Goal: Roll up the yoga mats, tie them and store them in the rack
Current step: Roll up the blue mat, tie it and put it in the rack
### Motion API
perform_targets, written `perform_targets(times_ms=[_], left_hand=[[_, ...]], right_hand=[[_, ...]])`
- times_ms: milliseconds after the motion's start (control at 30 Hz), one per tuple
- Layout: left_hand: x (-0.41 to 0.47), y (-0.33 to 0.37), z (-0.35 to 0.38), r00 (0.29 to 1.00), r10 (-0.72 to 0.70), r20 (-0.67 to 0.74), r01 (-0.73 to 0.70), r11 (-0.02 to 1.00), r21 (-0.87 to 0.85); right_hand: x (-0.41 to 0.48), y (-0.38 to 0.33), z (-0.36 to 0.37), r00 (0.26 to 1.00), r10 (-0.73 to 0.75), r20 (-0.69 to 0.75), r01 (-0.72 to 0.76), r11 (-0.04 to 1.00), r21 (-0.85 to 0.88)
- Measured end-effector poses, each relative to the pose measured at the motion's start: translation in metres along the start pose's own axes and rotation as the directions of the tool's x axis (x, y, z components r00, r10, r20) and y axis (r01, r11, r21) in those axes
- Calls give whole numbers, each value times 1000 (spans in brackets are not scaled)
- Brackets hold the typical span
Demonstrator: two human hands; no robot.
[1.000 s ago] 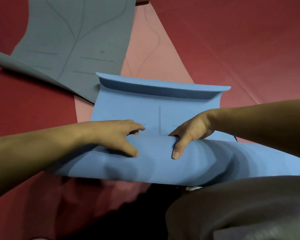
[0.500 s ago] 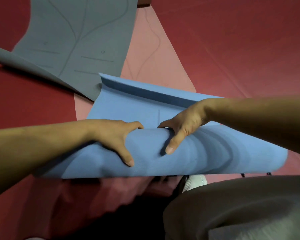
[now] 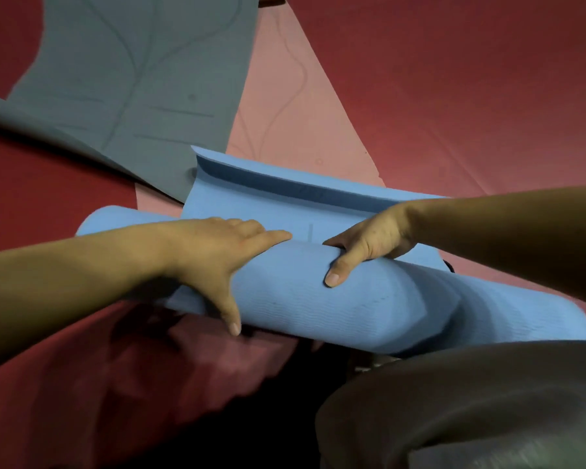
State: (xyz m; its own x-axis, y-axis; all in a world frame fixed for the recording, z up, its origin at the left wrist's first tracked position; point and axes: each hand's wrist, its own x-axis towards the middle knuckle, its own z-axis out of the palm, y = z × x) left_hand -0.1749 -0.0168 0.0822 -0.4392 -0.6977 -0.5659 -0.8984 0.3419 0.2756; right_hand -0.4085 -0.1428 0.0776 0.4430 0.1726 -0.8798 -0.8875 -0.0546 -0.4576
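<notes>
Head view: a blue yoga mat [image 3: 318,299] lies across the frame, most of it wound into a thick roll that runs from the lower right up toward the left. A short unrolled tail [image 3: 268,211] lies flat beyond the roll, and its far edge curls upward. The left hand [image 3: 214,252] lies on top of the roll with the fingers stretched forward over the crest and the thumb spread down the near side; it presses with an open palm and does not close around anything. The right hand [image 3: 369,242] sits at the crest beside it, thumb down the near face, fingers tucked over the far side at the line where roll meets tail. It looks clamped onto the roll, though the fingertips are hidden. A grey mat [image 3: 132,79] and a pink mat [image 3: 301,106] lie spread on the red floor [image 3: 454,79] beyond, the grey one overlapping the pink. Neither is rolled yet. No rack or tie shows.

The roll bulges unevenly and its right part looks looser and telescoped, so the foam is likely soft, light and springy, apt to unwind if released. Its ribbed surface should give decent friction. The sensible hold is with both hands wide on top of the roll, pressing down while pushing forward, then an even squeeze near the middle for tying.
</notes>
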Motion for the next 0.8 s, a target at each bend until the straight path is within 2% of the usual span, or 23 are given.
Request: perform_targets(times_ms=[67, 167, 267, 367, 467, 567, 600, 667, 733, 767, 800], left_hand=[[2, 4, 2, 1000, -23, 19, 22, 999, 38], [4, 4, -1, 999, -36, 10, 36, 999, -4], [4, -3, -3, 992, -91, 87, 99, 991, -93], [7, -14, -5, 978, -128, 164, 164, 959, -230], [10, -22, -15, 973, -133, 186, 186, 936, -299], [11, -18, -21, 972, -115, 205, 179, 929, -324], [11, -14, -21, 981, -104, 163, 148, 947, -286], [8, -8, -21, 996, -40, -84, 33, 997, -77], [1, -1, -19, 943, 97, -317, -38, 982, 185], [-2, 4, -16, 926, 127, -355, -26, 960, 278], [-4, 7, -13, 934, 126, -335, 7, 930, 369]], right_hand=[[2, 0, -1, 999, 23, 48, -25, 999, 48], [-2, -7, 2, 996, 58, 71, -61, 997, 46], [-8, -24, 11, 997, 37, -63, -47, 985, -164], [-4, -37, 22, 970, -67, -235, -32, 919, -394], [-2, -34, 21, 937, -139, -319, -2, 915, -403], [-6, -24, 15, 948, -115, -295, 0, 931, -364], [-8, -19, 14, 952, -116, -284, 12, 940, -342], [-7, -9, 11, 953, -128, -274, 49, 959, -278], [-9, -4, 9, 950, -139, -280, 85, 977, -197], [-10, -4, 6, 949, -147, -278, 104, 981, -166], [-11, -3, 2, 946, -158, -283, 121, 982, -143]])
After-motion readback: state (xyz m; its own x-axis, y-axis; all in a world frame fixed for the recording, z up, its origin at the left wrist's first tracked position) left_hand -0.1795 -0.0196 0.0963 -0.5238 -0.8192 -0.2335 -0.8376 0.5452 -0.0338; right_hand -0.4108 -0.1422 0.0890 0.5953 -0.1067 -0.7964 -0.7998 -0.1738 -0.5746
